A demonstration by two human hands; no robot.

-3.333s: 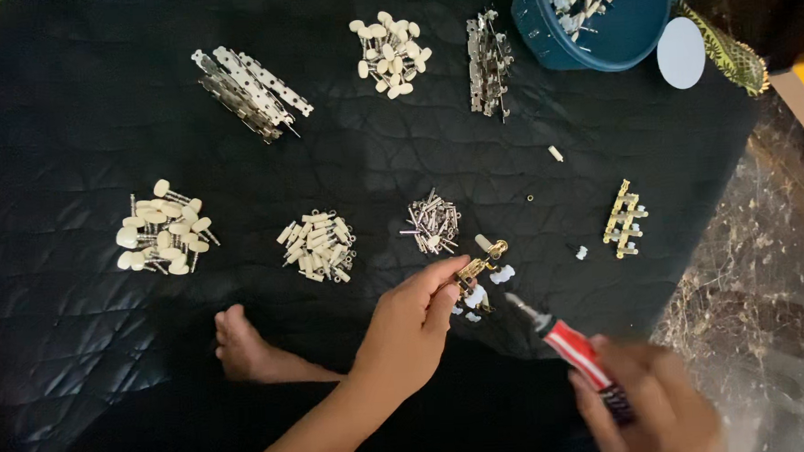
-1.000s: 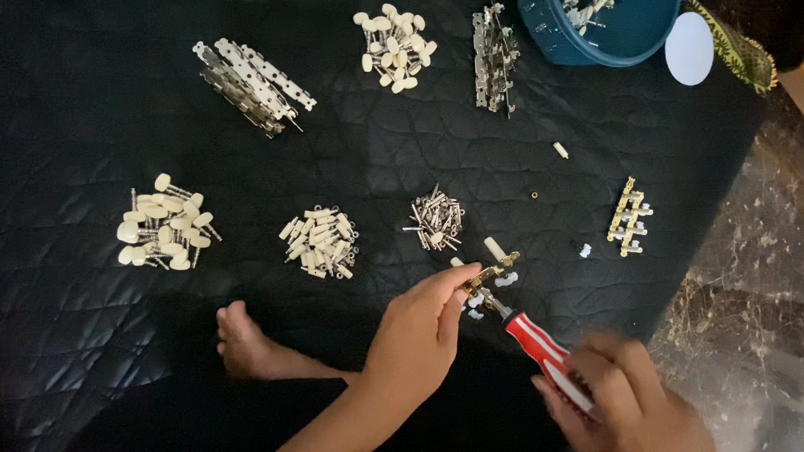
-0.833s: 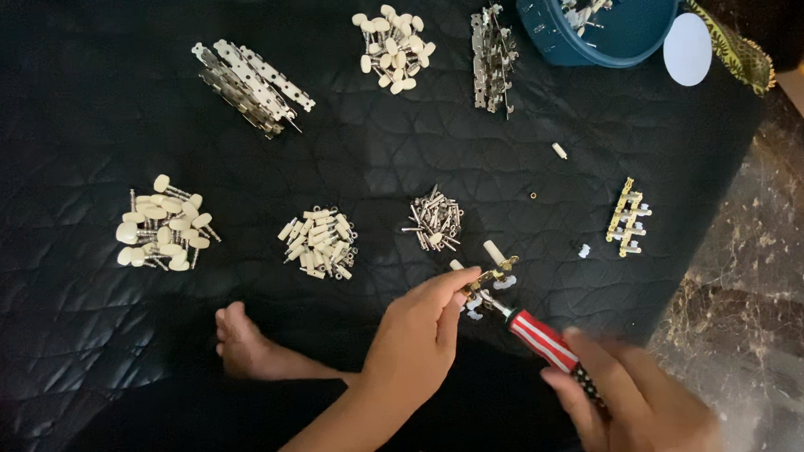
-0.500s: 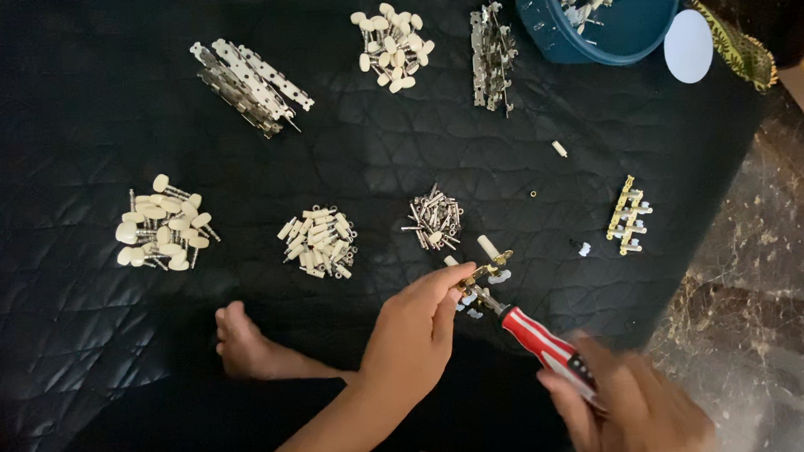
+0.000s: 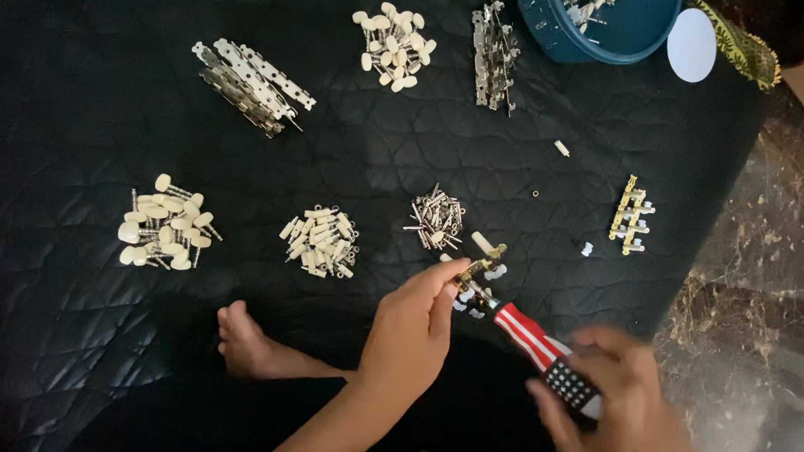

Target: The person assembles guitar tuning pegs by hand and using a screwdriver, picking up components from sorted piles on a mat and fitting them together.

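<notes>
The fingers of the left hand [image 5: 415, 320] pinch a small brass tuner assembly [image 5: 478, 270] with cream knobs, holding it just above the black quilted mat [image 5: 72, 123]. The right hand [image 5: 613, 407], blurred, has its fingers wrapped around the dark grip of a screwdriver [image 5: 538, 347] with a red-and-white striped handle, whose tip meets the assembly.

Just beyond the assembly lies a small heap of metal pins [image 5: 438, 220]. Further left sit a pile of cream pegs [image 5: 321, 243] and a pile of cream-headed knobs [image 5: 163, 235]. A bare foot [image 5: 244, 341] rests on the mat beside the left forearm. To the right lies another brass tuner strip [image 5: 632, 216]. Along the far edge are metal plates [image 5: 251, 74], more cream knobs [image 5: 394, 45], a stack of metal strips [image 5: 494, 55] and a blue bowl [image 5: 611, 41] holding parts.
</notes>
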